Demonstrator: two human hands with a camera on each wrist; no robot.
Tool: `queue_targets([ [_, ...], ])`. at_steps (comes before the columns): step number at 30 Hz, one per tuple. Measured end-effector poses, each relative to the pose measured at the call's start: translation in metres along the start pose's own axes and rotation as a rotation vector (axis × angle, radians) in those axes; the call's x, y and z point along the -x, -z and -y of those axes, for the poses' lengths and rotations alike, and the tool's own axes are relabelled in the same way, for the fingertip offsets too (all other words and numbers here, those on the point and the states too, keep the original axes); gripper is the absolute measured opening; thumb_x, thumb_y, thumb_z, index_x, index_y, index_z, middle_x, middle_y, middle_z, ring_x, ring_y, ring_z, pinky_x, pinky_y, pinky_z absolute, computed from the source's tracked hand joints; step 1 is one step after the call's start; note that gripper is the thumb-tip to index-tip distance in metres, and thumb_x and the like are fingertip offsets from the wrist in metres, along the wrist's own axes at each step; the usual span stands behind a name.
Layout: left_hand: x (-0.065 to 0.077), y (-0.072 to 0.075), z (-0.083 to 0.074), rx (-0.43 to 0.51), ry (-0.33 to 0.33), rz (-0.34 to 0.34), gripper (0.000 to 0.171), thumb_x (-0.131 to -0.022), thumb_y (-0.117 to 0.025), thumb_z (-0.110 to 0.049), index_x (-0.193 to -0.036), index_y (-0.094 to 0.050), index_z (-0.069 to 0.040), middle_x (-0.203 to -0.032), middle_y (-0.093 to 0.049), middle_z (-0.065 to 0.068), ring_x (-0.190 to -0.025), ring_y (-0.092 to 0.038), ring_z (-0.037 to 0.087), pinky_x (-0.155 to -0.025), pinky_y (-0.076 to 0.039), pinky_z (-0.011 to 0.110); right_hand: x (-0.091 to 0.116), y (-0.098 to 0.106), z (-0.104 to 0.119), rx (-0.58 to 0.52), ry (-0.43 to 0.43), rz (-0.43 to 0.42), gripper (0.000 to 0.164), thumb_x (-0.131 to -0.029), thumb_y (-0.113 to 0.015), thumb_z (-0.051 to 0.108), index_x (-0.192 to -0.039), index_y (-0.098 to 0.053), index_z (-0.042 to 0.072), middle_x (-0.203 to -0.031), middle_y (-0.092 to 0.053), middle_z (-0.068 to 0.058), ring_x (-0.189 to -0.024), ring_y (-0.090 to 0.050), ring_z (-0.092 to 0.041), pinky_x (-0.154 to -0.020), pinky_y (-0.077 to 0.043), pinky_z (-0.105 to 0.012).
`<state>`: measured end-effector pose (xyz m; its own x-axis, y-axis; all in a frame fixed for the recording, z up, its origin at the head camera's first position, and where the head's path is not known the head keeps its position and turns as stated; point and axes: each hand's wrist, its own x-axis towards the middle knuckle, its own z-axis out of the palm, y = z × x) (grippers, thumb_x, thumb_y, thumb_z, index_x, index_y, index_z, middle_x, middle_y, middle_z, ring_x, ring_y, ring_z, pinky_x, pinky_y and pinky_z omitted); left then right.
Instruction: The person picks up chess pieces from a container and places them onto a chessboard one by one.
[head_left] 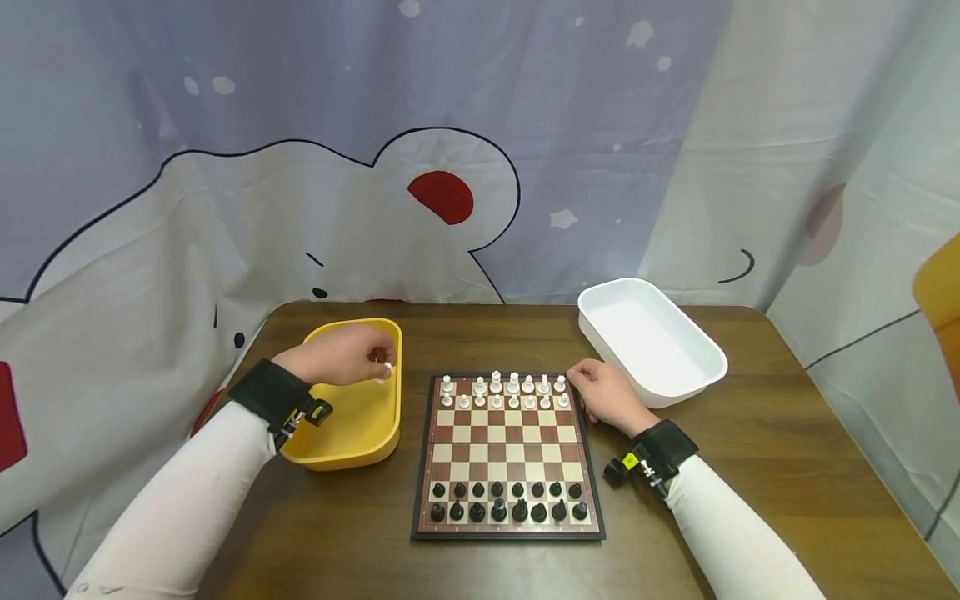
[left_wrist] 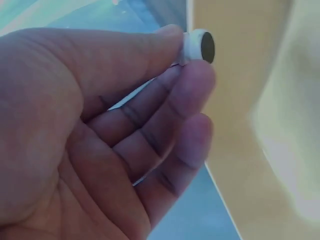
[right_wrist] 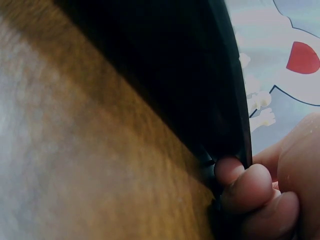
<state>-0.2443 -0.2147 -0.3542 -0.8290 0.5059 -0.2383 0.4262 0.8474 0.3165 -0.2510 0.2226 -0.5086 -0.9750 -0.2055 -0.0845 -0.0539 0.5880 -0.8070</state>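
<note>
My left hand (head_left: pixel 347 353) is over the yellow bin, pinching a small white chess piece (left_wrist: pixel 192 47) between thumb and fingertips. In the left wrist view its round dark base faces outward; most of its body is hidden by the fingers. The chessboard (head_left: pixel 513 433) lies on the table, with white pieces in two rows at the far side and black pieces (head_left: pixel 498 510) in two rows at the near side. One bare square shows in the white back row, second from the left. My right hand (head_left: pixel 606 393) grips the board's far right edge, fingers (right_wrist: pixel 252 187) curled against its dark side.
The yellow bin (head_left: pixel 352 461) stands left of the board, its inside partly hidden by my left arm. A white tub (head_left: pixel 648 333) stands at the back right, close to my right hand. Behind the wooden table (head_left: pixel 757 450) hangs a printed curtain (head_left: pixel 300 217).
</note>
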Motion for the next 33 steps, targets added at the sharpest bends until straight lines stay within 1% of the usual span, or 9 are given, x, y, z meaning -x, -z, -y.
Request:
queue_targets([
  [3,-0.003,0.001,-0.001,0.018,-0.037,-0.044,0.007,-0.104,-0.08,-0.013,-0.111,-0.079,-0.012,-0.097,-0.071,-0.003,-0.086,-0.062,0.018,-0.082,-0.057,0.038,-0.001,0.0,-0.001,0.005,0.004,0.0,0.033,-0.117,-0.051,0.026,-0.122,-0.07,0.0,-0.059,-0.055,-0.003,-0.044,-0.056,-0.02,-0.051,-0.048,-0.036],
  [7,-0.008,0.003,-0.006,0.047,-0.085,-0.096,0.011,-0.104,-0.079,-0.011,-0.114,-0.082,-0.012,-0.102,-0.076,-0.003,-0.089,-0.066,0.017,-0.086,-0.06,0.04,-0.001,-0.001,-0.002,0.002,0.01,-0.002,0.033,-0.117,-0.051,0.026,-0.121,-0.071,0.0,-0.058,-0.055,-0.003,-0.044,-0.056,-0.02,-0.051,-0.048,-0.036],
  [13,-0.014,0.004,-0.019,0.079,-0.12,-0.145,0.01,-0.102,-0.081,-0.01,-0.111,-0.082,-0.015,-0.102,-0.075,-0.003,-0.09,-0.066,0.018,-0.084,-0.06,0.038,-0.001,-0.001,-0.002,0.0,0.007,-0.002,0.032,-0.116,-0.051,0.026,-0.12,-0.071,0.001,-0.058,-0.055,-0.003,-0.044,-0.055,-0.02,-0.051,-0.048,-0.036],
  [19,-0.026,0.0,-0.03,0.11,-0.166,-0.193,0.01,-0.101,-0.081,-0.008,-0.108,-0.081,-0.015,-0.1,-0.074,-0.003,-0.089,-0.066,0.019,-0.081,-0.06,0.036,0.0,-0.001,0.0,0.002,0.008,-0.002,0.032,-0.116,-0.051,0.026,-0.12,-0.071,0.0,-0.058,-0.055,-0.003,-0.043,-0.056,-0.02,-0.05,-0.047,-0.035],
  [23,-0.034,-0.004,-0.038,0.107,-0.198,-0.187,0.011,-0.1,-0.081,-0.005,-0.106,-0.081,-0.014,-0.101,-0.074,-0.002,-0.09,-0.066,0.019,-0.083,-0.061,0.036,-0.001,0.0,0.0,0.008,0.01,-0.004,0.033,-0.116,-0.051,0.026,-0.119,-0.07,0.0,-0.058,-0.055,-0.003,-0.043,-0.056,-0.02,-0.05,-0.047,-0.035],
  [27,-0.041,-0.008,-0.049,0.087,-0.202,-0.15,0.01,-0.101,-0.08,-0.005,-0.108,-0.082,-0.012,-0.102,-0.075,-0.001,-0.091,-0.066,0.019,-0.086,-0.061,0.036,-0.001,0.0,0.001,0.005,0.014,-0.002,0.033,-0.116,-0.051,0.026,-0.119,-0.07,0.0,-0.057,-0.055,-0.003,-0.042,-0.055,-0.02,-0.049,-0.047,-0.035],
  [29,-0.045,-0.011,-0.054,0.067,-0.2,-0.13,0.011,-0.101,-0.08,-0.005,-0.108,-0.083,-0.012,-0.103,-0.075,-0.001,-0.092,-0.067,0.018,-0.088,-0.062,0.036,-0.001,0.0,0.0,0.005,0.015,-0.001,0.033,-0.116,-0.051,0.026,-0.119,-0.07,0.0,-0.057,-0.055,-0.003,-0.042,-0.055,-0.02,-0.05,-0.047,-0.035],
  [33,-0.054,-0.018,-0.061,0.013,-0.224,-0.101,0.012,-0.1,-0.08,-0.004,-0.109,-0.084,-0.01,-0.101,-0.076,-0.001,-0.092,-0.067,0.018,-0.09,-0.062,0.035,-0.001,-0.001,0.0,0.005,0.015,-0.003,0.032,-0.116,-0.051,0.026,-0.119,-0.07,0.0,-0.056,-0.054,-0.003,-0.042,-0.055,-0.02,-0.05,-0.047,-0.035],
])
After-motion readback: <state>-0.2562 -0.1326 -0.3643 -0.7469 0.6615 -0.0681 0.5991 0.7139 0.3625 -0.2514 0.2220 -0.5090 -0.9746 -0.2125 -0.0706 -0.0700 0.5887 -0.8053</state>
